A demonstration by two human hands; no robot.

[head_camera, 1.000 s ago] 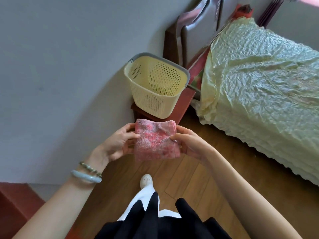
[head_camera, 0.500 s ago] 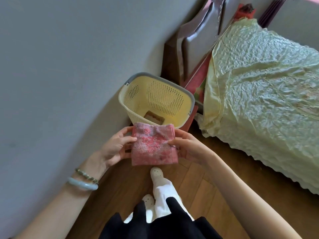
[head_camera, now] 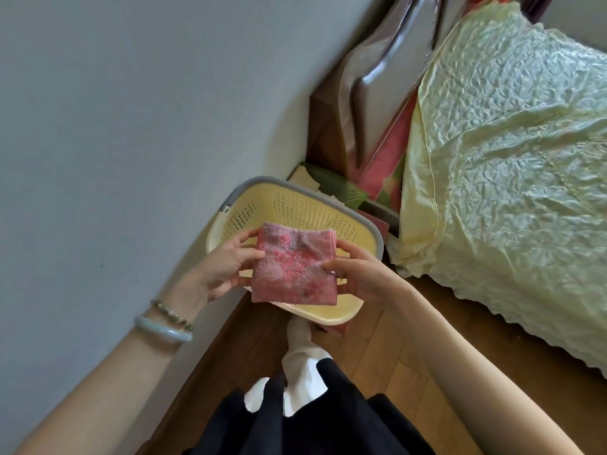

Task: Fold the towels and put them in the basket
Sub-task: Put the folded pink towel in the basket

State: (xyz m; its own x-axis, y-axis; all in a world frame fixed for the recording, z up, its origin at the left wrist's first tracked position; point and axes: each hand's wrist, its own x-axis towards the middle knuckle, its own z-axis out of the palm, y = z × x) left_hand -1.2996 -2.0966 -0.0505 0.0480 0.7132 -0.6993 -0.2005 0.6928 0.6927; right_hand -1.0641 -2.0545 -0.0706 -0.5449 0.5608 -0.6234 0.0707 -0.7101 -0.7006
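Note:
A small pink towel (head_camera: 294, 266), folded into a thick square, hangs flat between both hands. My left hand (head_camera: 226, 267) pinches its left edge and my right hand (head_camera: 356, 274) pinches its right edge. The towel sits directly over the open mouth of a pale yellow perforated basket (head_camera: 305, 210) with a grey rim. The towel and hands hide the basket's bottom.
A grey wall (head_camera: 131, 126) runs along the left, close to the basket. A bed with a crinkled pale green cover (head_camera: 509, 159) fills the right, with a dark wooden headboard (head_camera: 371, 77) behind the basket. Wood floor (head_camera: 394, 356) and my white-shod foot (head_camera: 299, 333) lie below.
I have stepped closer and the view now looks down into the basket. Both hands carried the folded towel from in front of the basket to over its opening.

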